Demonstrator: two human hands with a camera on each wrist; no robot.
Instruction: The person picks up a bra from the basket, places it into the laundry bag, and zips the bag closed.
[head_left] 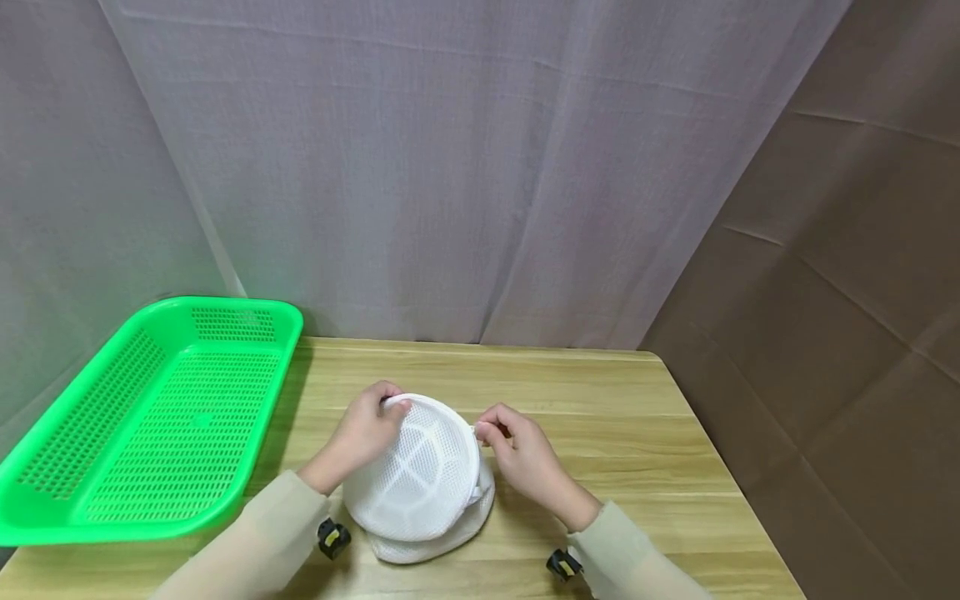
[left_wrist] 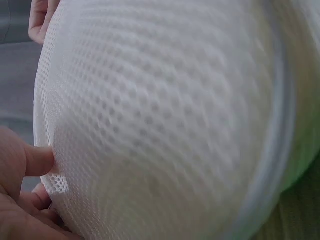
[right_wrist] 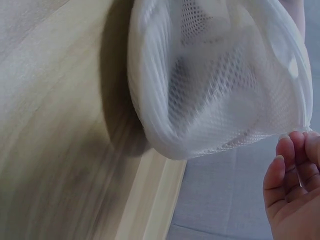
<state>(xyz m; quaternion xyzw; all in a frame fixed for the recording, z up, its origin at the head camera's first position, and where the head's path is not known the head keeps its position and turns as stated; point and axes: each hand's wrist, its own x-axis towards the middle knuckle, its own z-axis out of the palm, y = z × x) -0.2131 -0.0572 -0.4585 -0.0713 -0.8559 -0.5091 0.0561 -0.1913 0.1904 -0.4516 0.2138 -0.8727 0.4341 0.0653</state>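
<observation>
A white mesh laundry bag (head_left: 420,475), round with stiff rims, is tilted up over the wooden table. On its upper left rim my left hand (head_left: 367,433) grips, thumb on the mesh face; the left wrist view shows the thumb (left_wrist: 37,161) pressing the mesh (left_wrist: 150,115). My right hand (head_left: 521,454) pinches a small piece at the bag's right edge, and the fingertips hide most of it. In the right wrist view, the right hand's fingers (right_wrist: 285,170) meet at the corner of the bag (right_wrist: 220,100), whose side wall sags inward.
A green perforated plastic basket (head_left: 262,400) stands at the table's left side. The wooden table (head_left: 615,417) ends at a grey curtain (head_left: 450,208) behind and a brown draped surface (head_left: 825,333) on the right.
</observation>
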